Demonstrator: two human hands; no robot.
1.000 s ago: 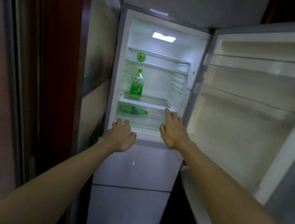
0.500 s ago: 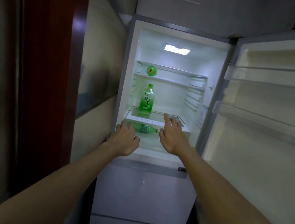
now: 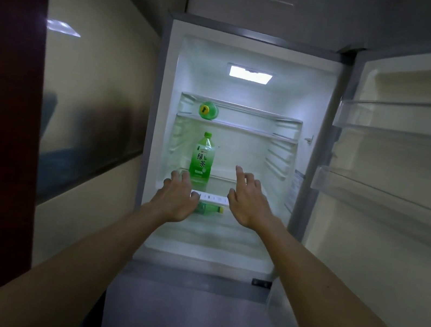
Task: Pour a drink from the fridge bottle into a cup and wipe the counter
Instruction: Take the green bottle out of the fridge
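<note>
Green tea bottle [image 3: 202, 158] is standing upright as we are holding our left hand [image 3: 177, 199] and right hand [image 3: 248, 200] near it, loose-fingered, empty.

I'm seeing only bare limbs from here. The left forearm [image 3: 78, 263] and right forearm [image 3: 330, 291] are showing uncovered down to the frame's edge, tapering toward the wrists. The left hand [image 3: 176, 202] and right hand [image 3: 249, 200] are showing bare too.

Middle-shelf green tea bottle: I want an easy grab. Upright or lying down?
Upright: the green tea bottle stands on its base, cap on top.
</note>
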